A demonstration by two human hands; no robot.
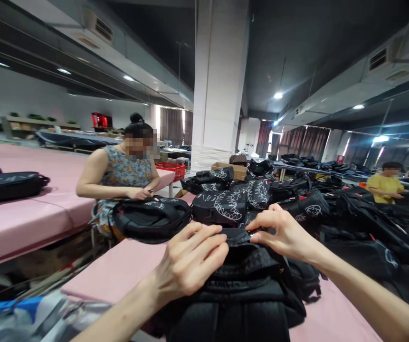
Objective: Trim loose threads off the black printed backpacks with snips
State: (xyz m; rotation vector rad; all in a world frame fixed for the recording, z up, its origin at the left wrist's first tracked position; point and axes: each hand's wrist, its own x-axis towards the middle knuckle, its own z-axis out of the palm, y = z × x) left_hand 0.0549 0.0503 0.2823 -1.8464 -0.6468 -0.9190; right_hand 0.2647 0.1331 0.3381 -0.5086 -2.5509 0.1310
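Observation:
A black backpack (240, 294) stands in front of me on a pink table (118, 270). My left hand (190, 259) grips its top edge with curled fingers. My right hand (282, 232) pinches the same top edge from the right, fingers pressed together. Both hands meet at the bag's upper rim, where a dark fold of fabric (238, 236) sits between them.
Several black bags with white print (233, 202) are piled beyond and to the right. A seated person in a floral top (126, 173) works at another black bag (150, 218). A second pink table (19, 209) lies left. A white pillar (218, 80) rises behind; another person in yellow (385, 186) sits far right.

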